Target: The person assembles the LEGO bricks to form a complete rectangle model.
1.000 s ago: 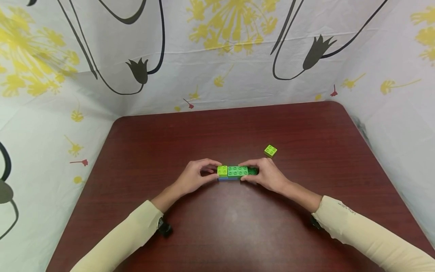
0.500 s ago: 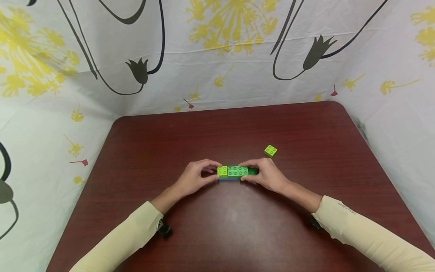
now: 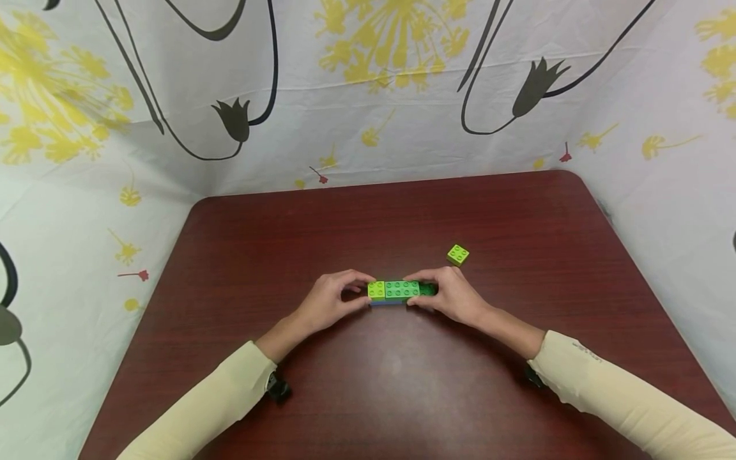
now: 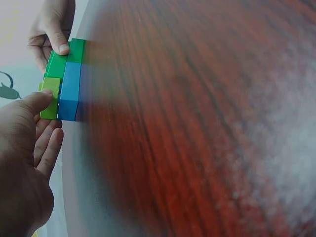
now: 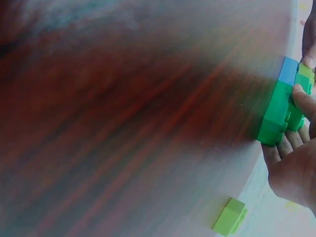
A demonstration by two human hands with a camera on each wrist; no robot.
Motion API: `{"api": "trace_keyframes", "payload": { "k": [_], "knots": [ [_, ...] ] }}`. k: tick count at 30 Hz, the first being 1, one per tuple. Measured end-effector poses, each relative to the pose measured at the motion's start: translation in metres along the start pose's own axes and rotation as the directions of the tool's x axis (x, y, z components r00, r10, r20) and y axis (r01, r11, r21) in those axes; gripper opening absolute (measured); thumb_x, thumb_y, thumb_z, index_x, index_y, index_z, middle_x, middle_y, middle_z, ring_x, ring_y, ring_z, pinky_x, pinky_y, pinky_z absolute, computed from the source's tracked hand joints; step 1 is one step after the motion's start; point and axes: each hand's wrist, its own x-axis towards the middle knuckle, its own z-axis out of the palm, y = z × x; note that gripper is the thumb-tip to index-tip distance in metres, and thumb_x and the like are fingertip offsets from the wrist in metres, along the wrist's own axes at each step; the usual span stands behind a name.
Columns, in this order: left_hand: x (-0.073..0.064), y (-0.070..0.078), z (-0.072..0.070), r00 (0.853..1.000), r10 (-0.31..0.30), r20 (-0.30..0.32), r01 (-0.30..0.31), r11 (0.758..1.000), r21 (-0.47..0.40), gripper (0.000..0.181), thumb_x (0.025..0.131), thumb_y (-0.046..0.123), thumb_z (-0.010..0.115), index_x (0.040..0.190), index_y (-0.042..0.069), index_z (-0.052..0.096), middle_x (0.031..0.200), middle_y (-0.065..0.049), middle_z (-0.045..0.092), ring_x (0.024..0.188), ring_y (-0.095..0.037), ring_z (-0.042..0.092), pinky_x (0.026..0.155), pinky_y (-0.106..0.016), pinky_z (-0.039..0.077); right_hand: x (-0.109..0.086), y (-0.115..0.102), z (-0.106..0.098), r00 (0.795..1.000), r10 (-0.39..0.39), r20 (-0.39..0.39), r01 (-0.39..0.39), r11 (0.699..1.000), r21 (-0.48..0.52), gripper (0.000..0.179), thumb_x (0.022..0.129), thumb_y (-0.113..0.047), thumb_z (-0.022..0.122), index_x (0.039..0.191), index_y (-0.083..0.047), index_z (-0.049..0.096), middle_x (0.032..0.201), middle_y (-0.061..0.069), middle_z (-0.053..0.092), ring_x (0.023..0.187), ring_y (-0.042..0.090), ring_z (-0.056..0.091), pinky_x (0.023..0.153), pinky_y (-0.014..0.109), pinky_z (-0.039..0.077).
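Note:
Near the middle of the table lies a row of joined toy building bricks. A lime brick [image 3: 376, 290] and a long green brick [image 3: 402, 290] sit side by side on top. Below them are a blue brick [image 4: 71, 91] and a darker green brick [image 5: 274, 113], which extends past the top layer on the right. My left hand [image 3: 330, 299] pinches the lime brick between thumb and fingers, over the blue brick's left end. With thumb and fingers, my right hand [image 3: 459, 299] grips the long green brick's right end. A narrow seam shows between lime and blue in the left wrist view.
A loose lime brick [image 3: 457, 255] lies on the dark red wooden table [image 3: 391, 396], behind the right hand. Patterned white cloth [image 3: 356, 140] hangs beyond the table's back and side edges. A small black device [image 3: 278, 388] is at the left wrist.
The lime brick in the left hand seems to sit very slightly lower over the blue brick. The hands and the other bricks have hardly moved.

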Motion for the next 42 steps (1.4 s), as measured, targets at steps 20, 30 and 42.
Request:
{"api": "trace_keyframes", "payload": {
  "k": [20,30,42],
  "knots": [
    [-0.0011,0.0044,0.0014,1.0,-0.03,0.002,0.03,0.998,0.06,0.037,0.093,0.014,0.085,0.128,0.013,0.073,0.123,0.001,0.074,0.102,-0.011,0.073,0.087,-0.024,0.059,0.0004,0.0011,0.0017,1.0,-0.005,-0.004,0.005,1.0,-0.008,0.039,0.087,-0.018,0.091,0.123,-0.009,0.079,0.114,0.007,0.079,0.087,0.012,0.068,0.074,0.03,0.056],
    [-0.0004,0.004,0.0031,1.0,-0.024,-0.006,0.025,0.999,0.046,0.038,0.093,0.012,0.085,0.128,0.013,0.072,0.122,0.0,0.074,0.103,-0.011,0.073,0.087,-0.025,0.059,0.001,0.0011,0.002,1.0,-0.015,-0.007,0.015,1.0,-0.009,0.04,0.087,-0.017,0.091,0.123,-0.008,0.079,0.114,0.008,0.079,0.09,0.012,0.069,0.075,0.034,0.057],
    [-0.0002,0.003,0.0038,0.999,-0.032,-0.021,0.033,0.998,0.046,0.037,0.092,0.013,0.086,0.127,0.014,0.073,0.123,0.002,0.075,0.102,-0.009,0.073,0.087,-0.023,0.058,0.0014,0.0011,0.0012,1.0,-0.015,-0.01,0.015,1.0,-0.01,0.04,0.086,-0.018,0.092,0.123,-0.008,0.079,0.114,0.008,0.079,0.092,0.013,0.07,0.077,0.036,0.059]
  ]
}}
